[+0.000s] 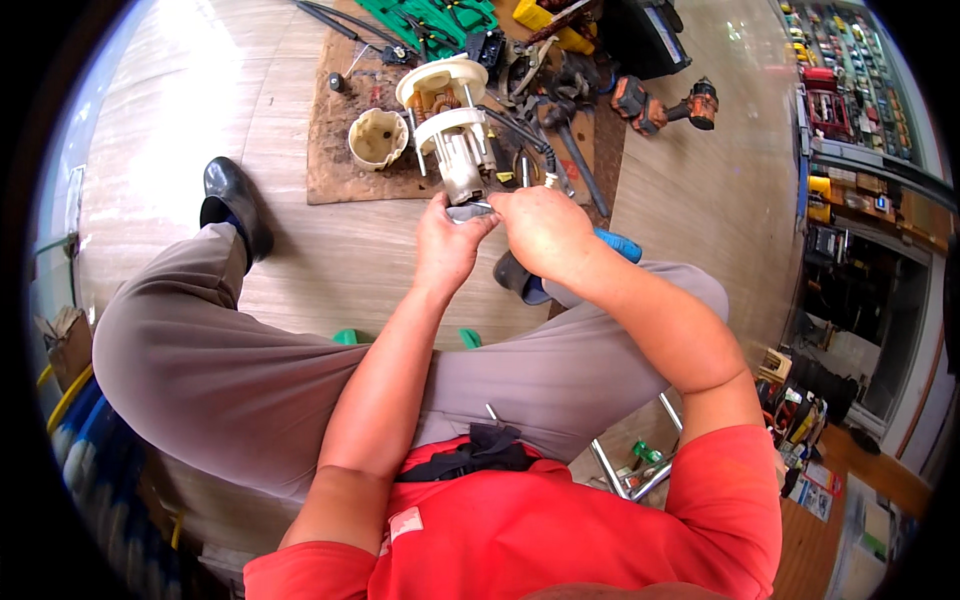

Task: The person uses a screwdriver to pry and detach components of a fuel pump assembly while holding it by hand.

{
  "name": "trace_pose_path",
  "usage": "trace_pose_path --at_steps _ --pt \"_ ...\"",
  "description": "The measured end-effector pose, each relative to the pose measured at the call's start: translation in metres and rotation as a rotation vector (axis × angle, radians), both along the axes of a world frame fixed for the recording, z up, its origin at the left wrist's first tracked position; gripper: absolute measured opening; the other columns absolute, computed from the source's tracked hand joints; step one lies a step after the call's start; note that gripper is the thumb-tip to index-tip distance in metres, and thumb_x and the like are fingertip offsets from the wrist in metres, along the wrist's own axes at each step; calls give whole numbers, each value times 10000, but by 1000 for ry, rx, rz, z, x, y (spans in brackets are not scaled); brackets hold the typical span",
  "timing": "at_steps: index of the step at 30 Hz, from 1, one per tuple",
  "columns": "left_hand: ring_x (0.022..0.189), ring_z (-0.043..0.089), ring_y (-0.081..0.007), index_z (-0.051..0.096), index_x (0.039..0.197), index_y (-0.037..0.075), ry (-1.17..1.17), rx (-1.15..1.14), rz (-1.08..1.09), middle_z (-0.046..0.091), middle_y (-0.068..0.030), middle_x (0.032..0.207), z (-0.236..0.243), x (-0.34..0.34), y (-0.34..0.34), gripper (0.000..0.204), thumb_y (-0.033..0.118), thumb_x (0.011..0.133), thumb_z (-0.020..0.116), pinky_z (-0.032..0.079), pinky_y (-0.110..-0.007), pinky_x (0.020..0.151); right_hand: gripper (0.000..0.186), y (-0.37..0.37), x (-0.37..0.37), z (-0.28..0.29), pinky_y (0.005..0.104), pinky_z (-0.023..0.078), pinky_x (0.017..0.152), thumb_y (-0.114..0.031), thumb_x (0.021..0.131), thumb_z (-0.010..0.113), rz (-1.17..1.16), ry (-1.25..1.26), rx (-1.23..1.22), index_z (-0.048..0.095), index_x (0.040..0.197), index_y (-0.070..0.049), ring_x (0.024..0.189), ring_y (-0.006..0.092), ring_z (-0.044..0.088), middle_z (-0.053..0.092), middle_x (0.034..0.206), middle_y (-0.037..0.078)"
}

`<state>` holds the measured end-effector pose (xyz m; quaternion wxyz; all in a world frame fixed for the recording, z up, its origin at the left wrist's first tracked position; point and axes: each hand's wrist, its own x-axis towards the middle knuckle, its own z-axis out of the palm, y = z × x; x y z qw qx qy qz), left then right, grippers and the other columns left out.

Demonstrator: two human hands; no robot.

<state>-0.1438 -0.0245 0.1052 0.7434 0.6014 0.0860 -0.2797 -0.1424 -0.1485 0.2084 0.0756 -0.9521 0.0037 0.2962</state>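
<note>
A white plastic fuel pump module (455,165) stands with its near end toward me, copper-coloured coils showing between its round flanges. My left hand (450,240) is closed around that near end, thumb and fingers beside a small grey piece (467,212). My right hand (545,228) is closed too, its fingertips touching the same end. From behind its heel sticks out a blue tool handle (618,245); a thin bit of metal shows by the fingertips. The palm hides how these two connect. Left of the module sits a cream plastic cup (378,138) with a jagged rim.
A stained cardboard sheet (335,180) lies under the parts. On it are a hammer (580,160), cables and dark metal pieces. An orange-black cordless drill (665,107) lies to the right. Behind are a green tool case (430,22) and a black box (645,38).
</note>
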Motion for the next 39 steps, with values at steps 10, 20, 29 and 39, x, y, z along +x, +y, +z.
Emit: trace_pose_path --at_steps 10,20,29,39 --pt "871 636 -134 567 1147 -28 -5 -116 29 679 -83 986 2 3 4 477 91 750 803 515 -292 790 249 2 9 14 473 536 766 -76 851 523 130 11 -89 662 1058 -75 912 352 671 685 940 141" --pt "1028 614 -178 464 1304 17 241 -687 45 610 -82 1159 8 15 14 677 58 724 811 535 -330 849 208 0 5 29 450 555 729 -97 866 518 186 -133 -80 644 1030 -74 864 333 685 682 916 131" --pt "1011 633 -200 471 1305 23 235 -652 -74 625 -88 1142 8 13 11 697 -47 674 757 539 -327 865 235 -14 6 37 461 520 740 -133 869 584 194 -88 6 659 1084 -72 869 357 653 667 891 145" --pt "1006 640 -243 450 1307 26 265 -664 -117 625 -120 1150 8 10 11 633 8 730 710 554 -396 830 164 -11 9 47 489 498 755 -179 838 685 42 -94 46 628 851 -26 856 390 640 666 827 182"
